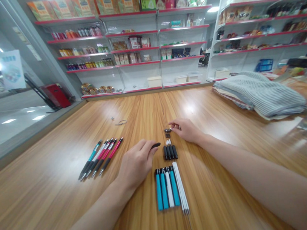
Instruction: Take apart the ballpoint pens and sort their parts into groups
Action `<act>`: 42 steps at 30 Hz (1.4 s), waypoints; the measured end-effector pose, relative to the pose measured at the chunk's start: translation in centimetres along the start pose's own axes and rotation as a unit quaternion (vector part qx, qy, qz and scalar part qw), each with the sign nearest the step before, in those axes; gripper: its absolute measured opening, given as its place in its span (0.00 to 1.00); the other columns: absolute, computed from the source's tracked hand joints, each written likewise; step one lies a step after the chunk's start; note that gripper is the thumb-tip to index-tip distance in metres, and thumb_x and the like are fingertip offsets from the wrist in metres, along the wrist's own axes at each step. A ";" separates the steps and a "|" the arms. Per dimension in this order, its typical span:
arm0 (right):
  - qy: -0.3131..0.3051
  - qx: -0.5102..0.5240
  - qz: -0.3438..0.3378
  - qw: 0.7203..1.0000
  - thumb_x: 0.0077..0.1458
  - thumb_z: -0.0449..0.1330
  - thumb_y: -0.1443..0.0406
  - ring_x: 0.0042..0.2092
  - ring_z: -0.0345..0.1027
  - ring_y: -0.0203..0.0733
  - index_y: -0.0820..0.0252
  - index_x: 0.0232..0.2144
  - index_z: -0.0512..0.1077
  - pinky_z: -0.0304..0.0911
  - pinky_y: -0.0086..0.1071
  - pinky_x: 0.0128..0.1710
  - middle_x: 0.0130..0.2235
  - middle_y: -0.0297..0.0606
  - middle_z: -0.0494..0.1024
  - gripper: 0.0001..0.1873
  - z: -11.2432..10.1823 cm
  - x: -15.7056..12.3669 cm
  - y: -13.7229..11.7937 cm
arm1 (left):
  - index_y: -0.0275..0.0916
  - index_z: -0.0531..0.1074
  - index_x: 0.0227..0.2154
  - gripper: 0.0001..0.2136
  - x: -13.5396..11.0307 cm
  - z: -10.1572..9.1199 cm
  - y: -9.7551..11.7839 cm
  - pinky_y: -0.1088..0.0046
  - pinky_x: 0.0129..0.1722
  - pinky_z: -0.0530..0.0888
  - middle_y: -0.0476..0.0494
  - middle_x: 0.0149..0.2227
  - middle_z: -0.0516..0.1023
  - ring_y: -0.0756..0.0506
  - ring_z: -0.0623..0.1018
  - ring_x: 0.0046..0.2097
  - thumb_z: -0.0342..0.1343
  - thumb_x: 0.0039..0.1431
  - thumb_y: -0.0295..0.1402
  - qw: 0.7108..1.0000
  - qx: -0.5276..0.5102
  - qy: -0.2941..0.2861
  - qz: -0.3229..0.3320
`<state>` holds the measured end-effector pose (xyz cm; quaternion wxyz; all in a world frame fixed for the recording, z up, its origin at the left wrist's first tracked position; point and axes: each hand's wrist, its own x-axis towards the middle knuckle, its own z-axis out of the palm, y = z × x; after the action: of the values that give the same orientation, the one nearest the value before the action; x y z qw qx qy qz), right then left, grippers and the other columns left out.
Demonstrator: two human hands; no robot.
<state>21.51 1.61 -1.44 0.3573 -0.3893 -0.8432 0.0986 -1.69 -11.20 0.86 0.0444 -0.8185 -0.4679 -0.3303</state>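
The table top is smooth, shiny wood, or looks like it. The blue pen barrels and black pen tips are glossy plastic — the thin white refills look smooth too — and the folded striped cloth looks soft and matt.

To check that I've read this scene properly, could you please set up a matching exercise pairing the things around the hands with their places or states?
Column 1:
1. left hand
2. right hand
3. teal and red pens
4. folded striped cloth

Column 2:
A. piled at the far right
B. lying side by side, left of both hands
C. holding a small black pen part
D. fingertips at small metal pen parts

Right pairs: 1-C, 2-D, 3-B, 4-A.
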 end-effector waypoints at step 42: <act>0.149 0.175 0.223 0.947 0.52 0.55 0.61 0.26 0.62 0.35 0.63 0.37 0.72 0.56 0.28 0.25 0.28 0.35 0.73 0.13 -2.1 -3.9 -2.4 | 0.42 0.64 0.56 0.19 0.0 0.0 -0.4 0.70 0.40 0.70 0.43 0.38 0.71 0.47 0.72 0.41 0.44 0.63 0.24 0.997 0.020 -0.053 0.047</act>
<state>23.21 -3.07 -0.88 0.5102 -0.5091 -0.6413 0.2632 -2.02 -11.04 0.79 0.0512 -0.8551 -0.4366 -0.2749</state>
